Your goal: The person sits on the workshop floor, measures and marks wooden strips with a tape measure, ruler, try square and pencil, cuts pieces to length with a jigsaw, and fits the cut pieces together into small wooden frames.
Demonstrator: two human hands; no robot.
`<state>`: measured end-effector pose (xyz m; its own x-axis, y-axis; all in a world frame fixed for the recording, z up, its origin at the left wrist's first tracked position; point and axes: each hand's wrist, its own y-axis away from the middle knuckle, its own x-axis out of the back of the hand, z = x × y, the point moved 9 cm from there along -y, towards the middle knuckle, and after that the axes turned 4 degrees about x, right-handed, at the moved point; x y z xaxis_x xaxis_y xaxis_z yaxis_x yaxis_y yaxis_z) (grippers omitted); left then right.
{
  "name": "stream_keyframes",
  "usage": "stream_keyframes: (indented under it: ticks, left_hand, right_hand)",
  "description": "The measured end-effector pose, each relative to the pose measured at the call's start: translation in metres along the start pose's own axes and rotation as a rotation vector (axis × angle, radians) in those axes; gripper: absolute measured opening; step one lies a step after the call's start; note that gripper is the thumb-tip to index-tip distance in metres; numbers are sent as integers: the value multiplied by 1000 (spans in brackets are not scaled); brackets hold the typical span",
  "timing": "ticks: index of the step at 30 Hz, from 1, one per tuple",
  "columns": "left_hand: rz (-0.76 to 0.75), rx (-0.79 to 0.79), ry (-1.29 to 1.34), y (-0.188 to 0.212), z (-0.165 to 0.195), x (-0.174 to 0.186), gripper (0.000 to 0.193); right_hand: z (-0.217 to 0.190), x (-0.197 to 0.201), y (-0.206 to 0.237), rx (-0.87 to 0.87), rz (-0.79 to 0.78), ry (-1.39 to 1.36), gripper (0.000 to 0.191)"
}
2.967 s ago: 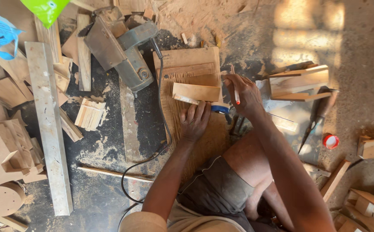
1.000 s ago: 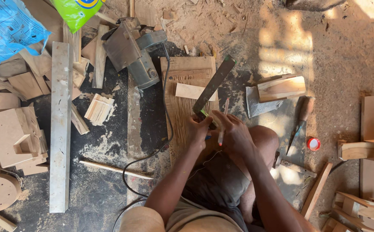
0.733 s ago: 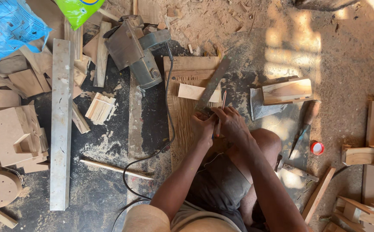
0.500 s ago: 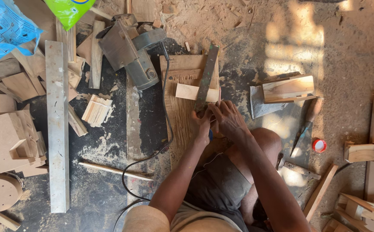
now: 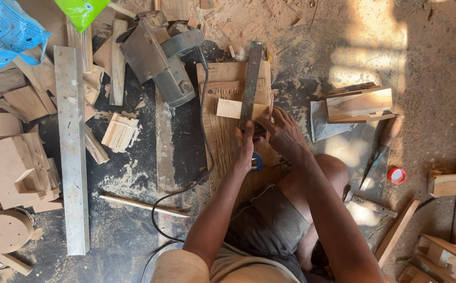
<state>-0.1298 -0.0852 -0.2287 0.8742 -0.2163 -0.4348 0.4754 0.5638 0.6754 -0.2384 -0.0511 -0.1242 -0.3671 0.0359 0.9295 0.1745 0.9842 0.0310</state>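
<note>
A small pale wood block (image 5: 229, 108) lies on a plywood board (image 5: 222, 136) on the floor. A dark metal ruler (image 5: 252, 78) lies across the block, pointing away from me. My left hand (image 5: 245, 148) presses the ruler's near end down. My right hand (image 5: 284, 132) holds a pencil (image 5: 271, 105) upright against the ruler's right edge, at the block.
A grey power saw (image 5: 159, 57) with a black cord (image 5: 186, 178) lies left of the board. A long grey plank (image 5: 71, 141) and wood offcuts (image 5: 13, 157) fill the left. Wood pieces (image 5: 359, 103), a chisel (image 5: 377, 152) and a red cap (image 5: 397, 175) are at right.
The ruler, earlier held tilted above the board, now lies flat across the block. My hands have moved forward onto it, the right one bringing the pencil to its edge.
</note>
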Motion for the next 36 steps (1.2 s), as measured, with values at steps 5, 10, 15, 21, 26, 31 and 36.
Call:
stream_keyframes:
  ticks: [5,10,15,21,26,31,36]
  left_hand:
    - [-17,33,-40,-2,1,-1,46]
    - [-33,14,-37,-2,3,-2,47]
    - [-57,-13,12,-4,3,-2,48]
    - [-67,-6,41,-7,0,0,47]
    - [-58,2,78,-7,-1,1,47]
    - [-60,-13,80,-7,-4,1,46]
    - [-45,-23,74,-9,-6,4,47]
  right_hand:
    - [3,-5,-1,22,-4,-11,45]
    - [3,-6,-6,105,-38,39,55]
    - [9,-13,-12,128,-113,7,59]
    - [12,-12,-14,133,-105,-33,55]
    - [10,-7,-16,137,-84,-79,56]
    - [6,-3,-16,206,-28,-100,61]
    - [10,-11,-16,189,-58,-59,55]
